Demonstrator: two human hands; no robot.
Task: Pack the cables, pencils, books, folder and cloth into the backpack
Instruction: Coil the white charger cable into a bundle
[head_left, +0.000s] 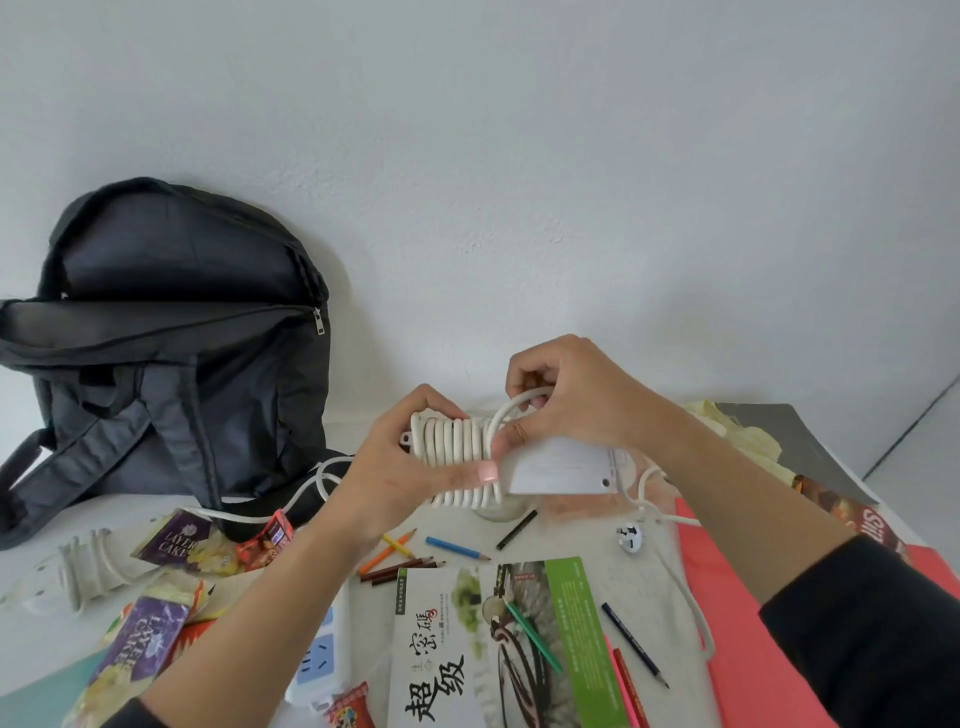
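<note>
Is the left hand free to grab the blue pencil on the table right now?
Probably not yet. The left hand is clamped on the white power strip while the right hand winds its cord. The blue pencil lies uncovered just below, so only the grip stands in the way.

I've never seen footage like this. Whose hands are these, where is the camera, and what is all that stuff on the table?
No machine here: a person wears a camera on the head, looking down at both hands. The left hand holds a white power strip while the right hand winds its cord around it. On the table lie coloured pencils, a book, a red folder, snack packets and a second strip. An open black backpack leans against the wall.
</note>
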